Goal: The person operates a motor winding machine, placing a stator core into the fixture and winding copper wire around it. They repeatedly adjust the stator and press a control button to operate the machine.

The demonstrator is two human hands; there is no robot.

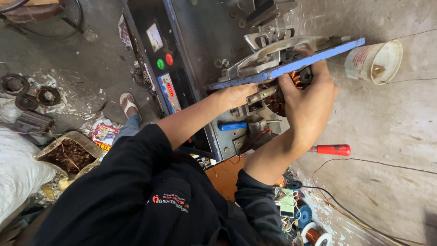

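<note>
A motor armature (298,78) with copper windings and a steel shaft (261,95) is held against a winding machine, just under a slanted blue metal plate (318,55). My right hand (309,105) is wrapped around the copper-wound body of the armature. At the shaft's end, under the lower end of the blue plate, my left hand (237,94) has its fingers curled; whether it grips the shaft is hidden. Grey metal clamps (268,54) of the machine sit just above the plate.
The machine's dark control panel (166,77) has a green and a red button. A blue-handled tool (233,125) lies on the machine, a red-handled screwdriver (331,149) and a white cup (373,61) on the grey bench. Copper wire spools (314,234) sit near me. A sack of scrap (68,155) stands on the floor.
</note>
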